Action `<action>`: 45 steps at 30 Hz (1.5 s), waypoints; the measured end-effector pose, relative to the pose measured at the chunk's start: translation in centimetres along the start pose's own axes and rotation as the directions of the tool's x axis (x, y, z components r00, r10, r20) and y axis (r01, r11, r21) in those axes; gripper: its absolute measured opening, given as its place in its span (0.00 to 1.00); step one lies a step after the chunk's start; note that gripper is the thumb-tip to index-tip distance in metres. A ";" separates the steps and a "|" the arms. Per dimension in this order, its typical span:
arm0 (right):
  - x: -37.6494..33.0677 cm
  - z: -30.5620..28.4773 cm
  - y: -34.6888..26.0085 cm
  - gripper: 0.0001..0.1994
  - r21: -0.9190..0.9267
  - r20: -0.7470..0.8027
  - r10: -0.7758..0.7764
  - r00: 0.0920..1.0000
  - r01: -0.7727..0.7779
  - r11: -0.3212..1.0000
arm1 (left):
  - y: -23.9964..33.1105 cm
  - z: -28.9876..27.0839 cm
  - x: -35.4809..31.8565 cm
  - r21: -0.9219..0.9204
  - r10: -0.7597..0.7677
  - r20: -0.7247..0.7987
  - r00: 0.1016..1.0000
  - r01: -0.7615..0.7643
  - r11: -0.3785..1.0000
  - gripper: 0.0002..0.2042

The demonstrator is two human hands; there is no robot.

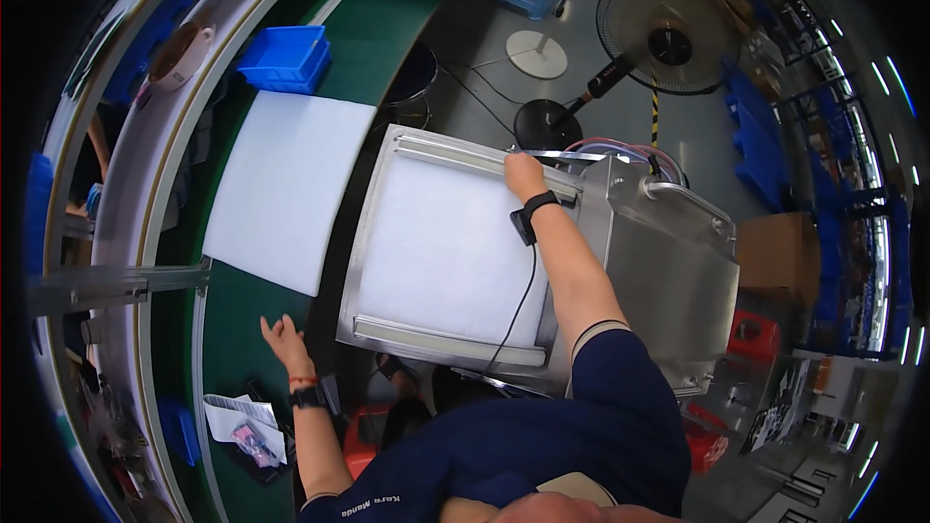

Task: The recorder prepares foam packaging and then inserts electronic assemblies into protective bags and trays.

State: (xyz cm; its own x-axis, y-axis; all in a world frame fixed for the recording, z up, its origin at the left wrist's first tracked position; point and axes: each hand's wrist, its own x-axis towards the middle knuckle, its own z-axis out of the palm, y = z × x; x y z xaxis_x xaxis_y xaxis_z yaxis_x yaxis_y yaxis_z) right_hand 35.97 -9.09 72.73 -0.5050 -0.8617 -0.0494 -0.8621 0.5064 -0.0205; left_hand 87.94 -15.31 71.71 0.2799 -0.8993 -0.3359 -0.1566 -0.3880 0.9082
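Note:
My right hand [524, 177] is closed at the far side of a metal machine frame [373, 232], next to a thin metal bar [562, 154]. What its fingers hold, if anything, is hidden. A white padded sheet [450, 252] lies flat in the frame, between two metal rails, the far rail [455, 155] and the near rail [446, 339]. Over the green bench [242, 315] at the left, my left hand [284, 341] has its fingers apart and holds nothing. Just beyond it, another white padded sheet [286, 189] rests on the bench. Both wrists wear black bands; a cable runs from the right one across the sheet.
Blue bins [286, 58] stand at the bench's far part. Papers with a small pink packet [254, 446] lie near my left forearm. Right of the frame is the machine's metal housing [668, 271]. Beyond are a standing fan [668, 44], hoses and a cardboard box [778, 257].

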 end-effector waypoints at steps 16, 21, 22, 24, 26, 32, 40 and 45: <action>8.1 -0.8 4.2 0.05 0.194 0.595 0.098 0.798 -0.260 0.946 | -0.4 -3.2 -11.7 0.412 0.323 0.513 0.795 -0.558 0.720 0.08; 5.3 -3.4 1.7 0.20 -0.059 -0.067 0.062 0.996 -0.066 0.996 | 1.8 1.5 -12.6 0.291 0.407 0.788 0.462 -0.862 0.416 0.16; 4.6 -3.8 0.9 0.19 -0.007 -0.154 0.060 0.986 -0.062 0.998 | 2.0 2.6 -12.8 0.296 0.404 0.785 0.470 -0.857 0.422 0.16; 2.9 -4.0 -0.3 0.18 0.129 -0.128 0.079 0.989 -0.062 0.990 | 2.6 4.7 -12.6 0.210 0.442 0.844 0.303 -0.946 0.249 0.16; 1.1 -3.2 -1.3 0.16 0.350 -0.133 0.024 0.991 0.025 0.936 | 0.1 6.0 -11.5 0.160 0.431 0.868 0.247 -0.960 0.230 0.13; -11.6 -1.8 -9.2 0.16 0.610 -0.026 -0.168 0.985 0.149 0.778 | -1.1 5.6 -11.3 0.080 0.360 0.920 0.157 -0.972 0.220 0.04; -28.2 -1.5 -16.9 0.18 0.648 0.044 -0.473 0.880 0.335 0.684 | -7.7 -1.6 -13.5 -0.015 0.364 0.929 0.063 -0.978 0.208 0.22; -28.7 -1.1 -19.0 0.12 0.567 0.011 -0.595 0.803 0.485 0.665 | -8.2 -5.3 -13.9 0.121 0.387 0.887 0.251 -0.936 0.330 0.16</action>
State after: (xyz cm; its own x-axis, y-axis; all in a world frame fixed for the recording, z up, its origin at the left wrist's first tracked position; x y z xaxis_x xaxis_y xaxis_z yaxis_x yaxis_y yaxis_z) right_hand 66.77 5.95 75.62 0.1079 -0.9934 -0.0385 -0.7946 -0.0629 -0.6039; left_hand 90.36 1.47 70.24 -0.8306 -0.5549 0.0459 -0.4284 0.6895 0.5840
